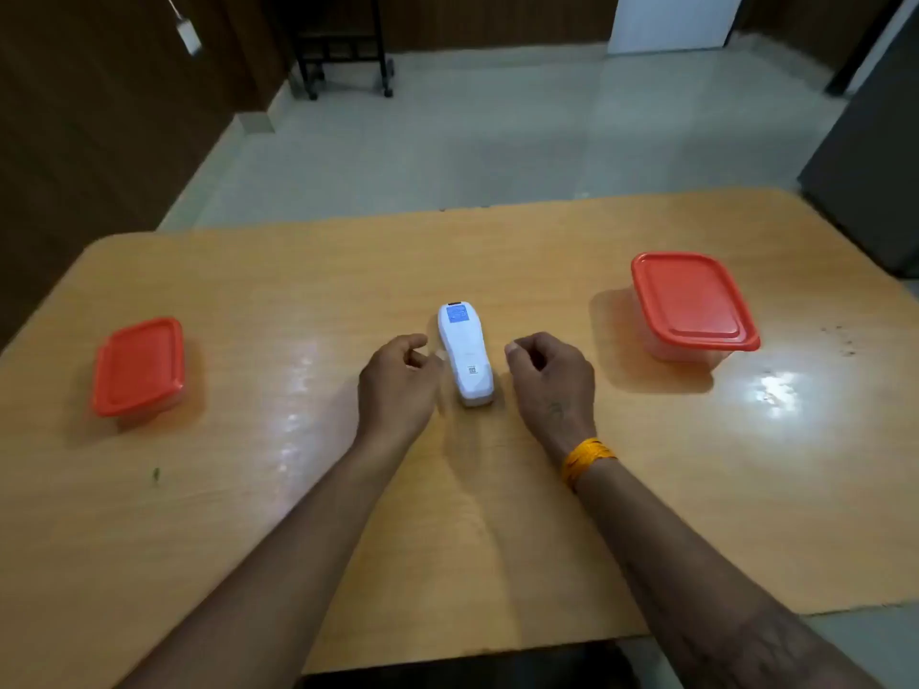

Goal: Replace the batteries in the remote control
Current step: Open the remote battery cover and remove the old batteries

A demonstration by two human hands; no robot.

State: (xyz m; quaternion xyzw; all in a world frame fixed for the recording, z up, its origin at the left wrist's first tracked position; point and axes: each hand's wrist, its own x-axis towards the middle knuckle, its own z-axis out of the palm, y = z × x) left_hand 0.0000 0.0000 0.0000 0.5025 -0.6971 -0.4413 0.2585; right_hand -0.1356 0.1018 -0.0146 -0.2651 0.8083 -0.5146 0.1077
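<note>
Flanking the white plastic remote control point(466, 355), left hand point(398, 385) and right hand point(549, 377) are hovering loosely curled, holding nothing; left fingertips maybe brushing it.

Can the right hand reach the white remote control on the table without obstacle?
Probably yes. The right hand hovers just right of the remote control, fingers loosely curled and empty, with only bare table between them. The lidded containers stand far to the sides.

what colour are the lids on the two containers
Both are orange-red: the smaller container's lid on the left and the larger container's lid on the right, seen in the head view.
</note>
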